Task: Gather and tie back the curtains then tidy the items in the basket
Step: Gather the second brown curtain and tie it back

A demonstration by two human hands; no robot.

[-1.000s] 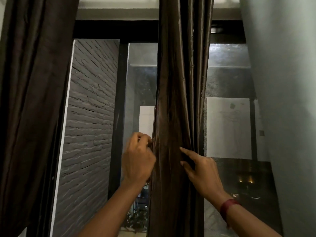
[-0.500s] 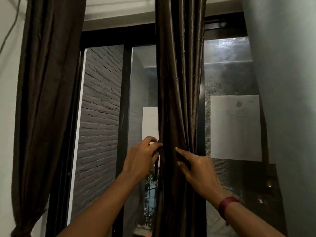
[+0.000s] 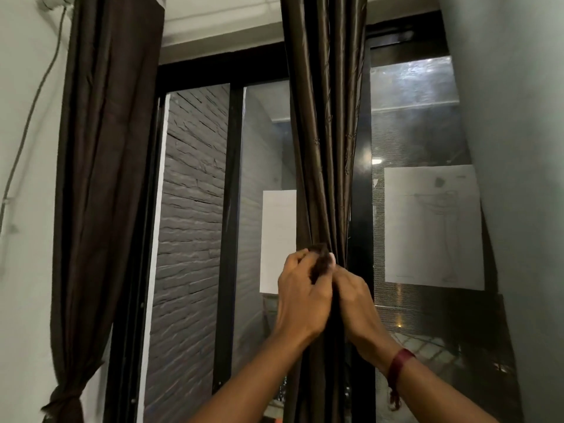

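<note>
A shiny brown curtain (image 3: 325,132) hangs gathered into a narrow bunch in front of the window's middle. My left hand (image 3: 300,296) grips the bunch from the left, with a dark strip of fabric (image 3: 320,262) between its fingers. My right hand (image 3: 354,296) presses close against it from the right, its fingers curled round the same bunch. A second dark brown curtain (image 3: 103,178) hangs at the left, tied in a knot (image 3: 65,406) near the bottom. No basket is in view.
A black-framed window (image 3: 227,209) shows a grey brick wall outside. Two white paper sheets (image 3: 433,227) are stuck to the glass. A grey wall (image 3: 518,178) stands close on the right, a white wall with a cable (image 3: 27,123) on the left.
Both hands have closed in on the middle curtain and now meet, squeezing the folds tighter. The view has shifted so the left curtain's knot shows.
</note>
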